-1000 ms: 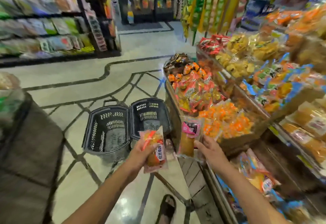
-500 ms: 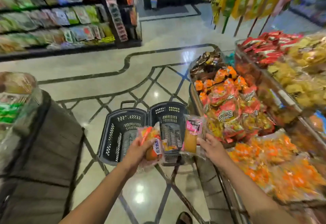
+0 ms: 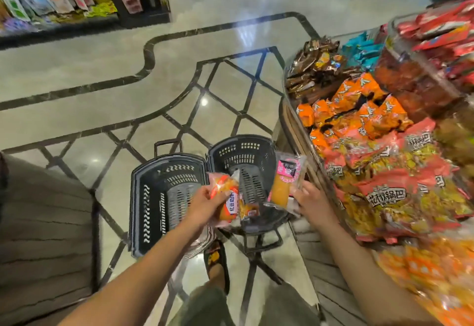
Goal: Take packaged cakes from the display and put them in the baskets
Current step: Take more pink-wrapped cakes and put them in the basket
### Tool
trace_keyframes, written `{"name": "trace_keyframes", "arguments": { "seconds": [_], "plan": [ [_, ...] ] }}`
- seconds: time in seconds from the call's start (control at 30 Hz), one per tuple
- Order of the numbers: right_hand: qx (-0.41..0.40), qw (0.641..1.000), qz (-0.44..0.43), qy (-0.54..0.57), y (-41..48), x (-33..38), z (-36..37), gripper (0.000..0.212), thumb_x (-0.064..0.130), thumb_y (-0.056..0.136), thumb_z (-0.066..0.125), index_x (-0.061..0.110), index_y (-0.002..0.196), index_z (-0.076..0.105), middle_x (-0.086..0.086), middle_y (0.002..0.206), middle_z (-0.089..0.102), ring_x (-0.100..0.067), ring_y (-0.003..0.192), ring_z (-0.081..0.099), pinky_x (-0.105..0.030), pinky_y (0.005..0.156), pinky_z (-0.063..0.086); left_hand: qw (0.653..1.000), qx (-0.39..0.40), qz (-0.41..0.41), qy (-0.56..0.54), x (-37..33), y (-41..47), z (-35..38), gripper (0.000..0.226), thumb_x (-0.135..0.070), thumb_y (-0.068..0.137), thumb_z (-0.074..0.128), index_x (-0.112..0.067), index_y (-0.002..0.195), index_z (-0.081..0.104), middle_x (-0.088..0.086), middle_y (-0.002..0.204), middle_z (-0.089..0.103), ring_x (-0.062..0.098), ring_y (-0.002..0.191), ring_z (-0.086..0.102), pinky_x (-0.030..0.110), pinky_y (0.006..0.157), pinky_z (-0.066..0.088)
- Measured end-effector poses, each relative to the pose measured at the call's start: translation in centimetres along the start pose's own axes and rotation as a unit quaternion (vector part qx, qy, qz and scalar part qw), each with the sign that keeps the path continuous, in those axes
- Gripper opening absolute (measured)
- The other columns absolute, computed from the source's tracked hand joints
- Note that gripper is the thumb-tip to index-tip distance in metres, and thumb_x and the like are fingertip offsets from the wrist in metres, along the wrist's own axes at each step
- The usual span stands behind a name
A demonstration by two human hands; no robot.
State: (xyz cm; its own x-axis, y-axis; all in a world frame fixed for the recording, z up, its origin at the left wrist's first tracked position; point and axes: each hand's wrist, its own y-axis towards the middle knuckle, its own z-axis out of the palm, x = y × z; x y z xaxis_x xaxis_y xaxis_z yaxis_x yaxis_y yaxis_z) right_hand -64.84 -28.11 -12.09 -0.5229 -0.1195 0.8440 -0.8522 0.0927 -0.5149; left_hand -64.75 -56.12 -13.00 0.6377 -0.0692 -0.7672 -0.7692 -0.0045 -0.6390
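Two dark plastic baskets stand side by side on the floor: the left basket [image 3: 164, 197] and the right basket [image 3: 246, 156]. My left hand [image 3: 205, 207] grips a packaged cake with an orange and red wrapper [image 3: 227, 197] over the gap between the baskets. My right hand [image 3: 311, 202] pinches a clear-wrapped cake with a pink label [image 3: 284, 182] above the right basket's right rim. Another small packaged cake [image 3: 250, 211] lies inside the right basket.
The snack display [image 3: 372, 146] piled with orange, pink and brown packets runs along the right. A brown wooden stand [image 3: 43, 236] fills the lower left. Shelves of packets [image 3: 51, 0] line the far left. My sandalled foot [image 3: 216, 264] stands just behind the baskets.
My view has swung left and down from the display toward the baskets. Both hands, each holding its cake, now hover over the baskets.
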Motion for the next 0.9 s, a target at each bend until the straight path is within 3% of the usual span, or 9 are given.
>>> {"name": "trace_keyframes", "arguments": {
  "seconds": [0.13, 0.2, 0.3, 0.33, 0.4, 0.47, 0.67, 0.73, 0.9],
  "plan": [
    [-0.040, 0.997, 0.021, 0.062, 4.2, -2.3, 2.3, 0.018, 0.037, 0.087, 0.075, 0.022, 0.087, 0.066, -0.002, 0.082, 0.064, -0.013, 0.069, 0.053, -0.033, 0.069, 0.042, 0.999, 0.001, -0.038, 0.024, 1.3, 7.5, -0.5, 0.037, -0.029, 0.091, 0.079, -0.010, 0.117, 0.061, 0.012, 0.106, 0.078, 0.027, 0.090, 0.078, 0.048, 0.078, 0.064],
    [-0.052, 0.991, 0.046, 0.116, 6.8, -5.1, 3.0, 0.062, 0.065, 0.051, 0.086, 0.020, 0.090, 0.068, -0.002, 0.080, 0.061, -0.014, 0.070, 0.052, -0.028, 0.061, 0.037, 0.997, -0.006, -0.063, 0.032, 3.0, 11.6, 0.1, 0.040, -0.029, 0.090, 0.080, -0.010, 0.119, 0.060, 0.013, 0.109, 0.077, 0.027, 0.091, 0.078, 0.046, 0.077, 0.065],
    [-0.085, 0.989, 0.055, 0.111, 10.9, -9.7, 3.8, 0.085, 0.079, 0.055, 0.080, 0.013, 0.107, 0.066, 0.001, 0.084, 0.065, -0.017, 0.074, 0.054, -0.024, 0.058, 0.044, 0.994, -0.010, -0.095, 0.051, 7.4, 18.4, 1.7, 0.035, -0.029, 0.089, 0.082, -0.013, 0.111, 0.059, 0.015, 0.110, 0.075, 0.030, 0.094, 0.076, 0.053, 0.081, 0.063],
    [-0.098, 0.988, 0.057, 0.101, 12.2, -11.3, 4.1, 0.082, 0.077, 0.062, 0.078, 0.013, 0.111, 0.065, 0.008, 0.085, 0.070, -0.009, 0.073, 0.059, -0.019, 0.061, 0.048, 0.992, -0.016, -0.107, 0.058, 9.1, 20.8, 2.3, 0.033, -0.028, 0.088, 0.082, -0.016, 0.108, 0.057, 0.014, 0.110, 0.074, 0.032, 0.097, 0.075, 0.056, 0.083, 0.062],
    [-0.119, 0.984, 0.069, 0.111, 15.0, -14.8, 4.7, 0.044, 0.042, 0.086, 0.077, 0.014, 0.116, 0.062, 0.011, 0.094, 0.075, -0.004, 0.081, 0.064, -0.019, 0.073, 0.052, 0.989, -0.037, -0.130, 0.060, 13.0, 25.8, 3.7, 0.037, -0.031, 0.083, 0.085, -0.020, 0.100, 0.054, 0.011, 0.107, 0.071, 0.036, 0.101, 0.073, 0.062, 0.084, 0.059],
    [-0.121, 0.984, 0.068, 0.110, 17.9, -18.9, 5.1, 0.029, 0.012, 0.096, 0.065, 0.015, 0.124, 0.061, 0.010, 0.107, 0.074, -0.008, 0.096, 0.066, -0.023, 0.083, 0.051, 0.985, -0.057, -0.148, 0.065, 17.6, 30.9, 4.9, 0.049, -0.042, 0.069, 0.088, -0.021, 0.096, 0.053, 0.009, 0.104, 0.070, 0.035, 0.101, 0.072, 0.063, 0.084, 0.059],
    [-0.156, 0.987, 0.029, 0.029, 24.1, -26.9, 5.5, 0.026, 0.047, 0.086, 0.069, 0.047, 0.112, 0.067, 0.011, 0.112, 0.073, -0.014, 0.109, 0.068, -0.034, 0.090, 0.052, 0.976, -0.062, -0.170, 0.123, 31.2, 44.0, 8.0, 0.052, -0.049, 0.065, 0.087, -0.021, 0.092, 0.053, 0.017, 0.108, 0.072, 0.035, 0.100, 0.072, 0.054, 0.089, 0.059],
    [-0.149, 0.988, 0.003, 0.040, 25.5, -28.9, 5.6, 0.024, 0.039, 0.091, 0.073, 0.040, 0.115, 0.069, 0.004, 0.114, 0.074, -0.020, 0.110, 0.069, -0.041, 0.096, 0.053, 0.973, -0.064, -0.178, 0.129, 34.0, 46.0, 9.0, 0.056, -0.054, 0.062, 0.088, -0.021, 0.095, 0.056, 0.015, 0.109, 0.073, 0.035, 0.100, 0.072, 0.054, 0.089, 0.060],
    [-0.131, 0.988, -0.004, 0.087, 27.9, -32.1, 5.5, 0.034, 0.016, 0.094, 0.069, 0.012, 0.128, 0.063, -0.002, 0.117, 0.075, -0.020, 0.111, 0.069, -0.037, 0.100, 0.051, 0.964, -0.070, -0.184, 0.179, 36.4, 48.3, 10.8, 0.037, -0.026, 0.087, 0.082, -0.008, 0.115, 0.065, 0.012, 0.108, 0.072, 0.029, 0.098, 0.070, 0.035, 0.083, 0.055]
  ]
}}
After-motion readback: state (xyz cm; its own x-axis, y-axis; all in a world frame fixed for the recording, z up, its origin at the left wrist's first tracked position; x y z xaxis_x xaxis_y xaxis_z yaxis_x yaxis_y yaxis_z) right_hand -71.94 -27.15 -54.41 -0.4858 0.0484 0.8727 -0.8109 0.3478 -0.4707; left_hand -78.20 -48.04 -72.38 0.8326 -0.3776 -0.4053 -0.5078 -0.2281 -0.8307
